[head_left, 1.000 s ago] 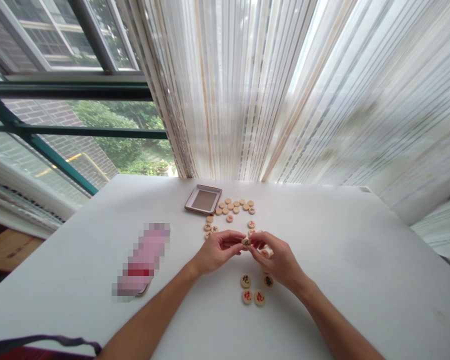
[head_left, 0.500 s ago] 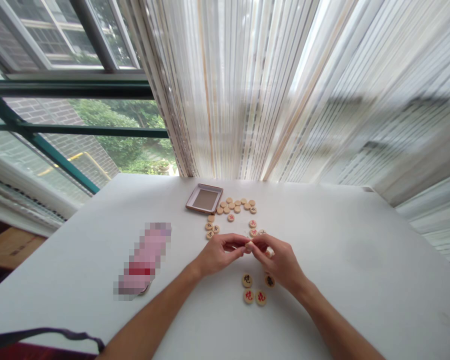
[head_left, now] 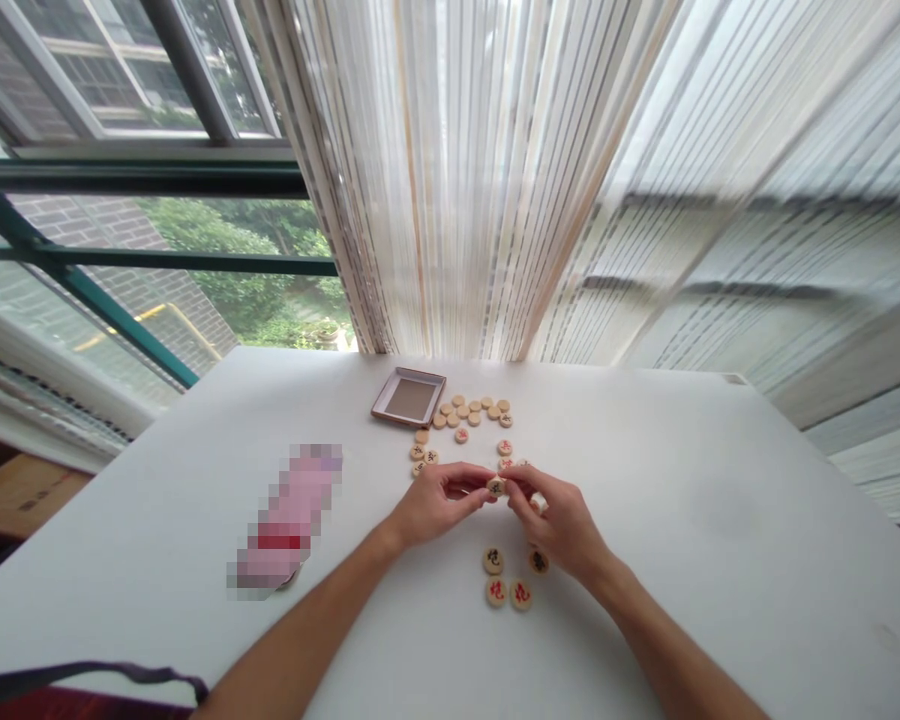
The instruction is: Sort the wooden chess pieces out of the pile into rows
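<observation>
Between the fingertips of my left hand (head_left: pixel 444 502) and my right hand (head_left: pixel 551 515), a round xiangqi piece (head_left: pixel 496 487) with a black character is pinched, its marked face towards me. Both hands are closed on it, just above the table. A pale piece (head_left: pixel 538 503) shows by the right palm; whether the hand holds it I cannot tell. Below the hands lie a black-marked piece (head_left: pixel 493 560), two red-marked pieces (head_left: pixel 496 592) and another black-marked piece (head_left: pixel 538 561) partly beneath my right hand. Beyond the fingers are red-marked pieces (head_left: pixel 505 447), partly covered.
On the white table (head_left: pixel 690 600), several face-down pieces (head_left: pixel 474 411) lie beside an open square box tray (head_left: pixel 410 396). Black-marked pieces (head_left: pixel 424 456) sit left of the hands. A blurred pink object (head_left: pixel 292 520) lies further left. A dark strap (head_left: pixel 90 670) is at the lower left.
The piece between my fingertips has been turned, so its black character now faces me. Both hands stay almost in place, and the curtain on the right has shifted.
</observation>
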The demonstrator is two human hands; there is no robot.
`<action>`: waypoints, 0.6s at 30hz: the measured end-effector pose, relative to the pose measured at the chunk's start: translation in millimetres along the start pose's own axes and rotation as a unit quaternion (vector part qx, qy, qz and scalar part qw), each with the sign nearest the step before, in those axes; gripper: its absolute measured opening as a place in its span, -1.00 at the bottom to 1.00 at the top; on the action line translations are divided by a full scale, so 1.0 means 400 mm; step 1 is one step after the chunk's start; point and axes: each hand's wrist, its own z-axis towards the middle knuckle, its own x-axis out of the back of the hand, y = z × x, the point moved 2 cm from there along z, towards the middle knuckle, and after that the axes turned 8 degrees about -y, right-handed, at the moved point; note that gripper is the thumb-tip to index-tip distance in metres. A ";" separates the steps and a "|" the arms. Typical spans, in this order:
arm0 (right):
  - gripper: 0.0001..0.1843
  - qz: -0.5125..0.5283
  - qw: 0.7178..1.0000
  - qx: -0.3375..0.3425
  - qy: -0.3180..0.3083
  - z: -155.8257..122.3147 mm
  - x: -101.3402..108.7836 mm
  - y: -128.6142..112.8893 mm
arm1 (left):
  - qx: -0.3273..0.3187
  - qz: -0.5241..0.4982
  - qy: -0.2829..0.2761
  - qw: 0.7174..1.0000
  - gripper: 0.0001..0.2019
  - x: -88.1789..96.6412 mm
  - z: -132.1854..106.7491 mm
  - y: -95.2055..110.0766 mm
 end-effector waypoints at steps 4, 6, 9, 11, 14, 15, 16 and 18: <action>-0.80 0.007 1.000 -0.001 -0.004 0.000 0.002 -0.005 | 0.011 -0.023 0.004 1.000 -0.65 0.003 0.002 -0.004; -0.77 0.004 1.000 0.016 -0.014 0.001 0.005 -0.012 | 0.018 -0.036 0.008 0.999 -0.64 0.006 0.004 -0.004; -0.74 -0.002 0.999 0.044 -0.032 0.003 0.008 -0.019 | 0.029 -0.053 0.010 0.998 -0.63 0.009 0.005 -0.001; -0.73 -0.007 0.998 0.052 -0.036 0.004 0.008 -0.017 | 0.033 -0.062 0.007 0.998 -0.63 0.010 0.005 -0.001; -0.74 -0.020 0.997 0.058 -0.036 0.004 0.004 -0.011 | 0.038 -0.069 0.000 0.997 -0.62 0.010 0.005 -0.004; -0.74 -0.025 0.997 0.060 -0.036 0.003 0.003 -0.010 | 0.039 -0.069 0.000 0.997 -0.62 0.010 0.005 -0.006; -0.74 -0.030 0.997 0.063 -0.036 0.003 0.001 -0.009 | 0.040 -0.069 0.000 0.997 -0.62 0.011 0.005 -0.008; -0.75 -0.037 0.996 0.068 -0.039 0.001 -0.001 -0.010 | 0.041 -0.063 0.002 0.997 -0.62 0.012 0.006 -0.011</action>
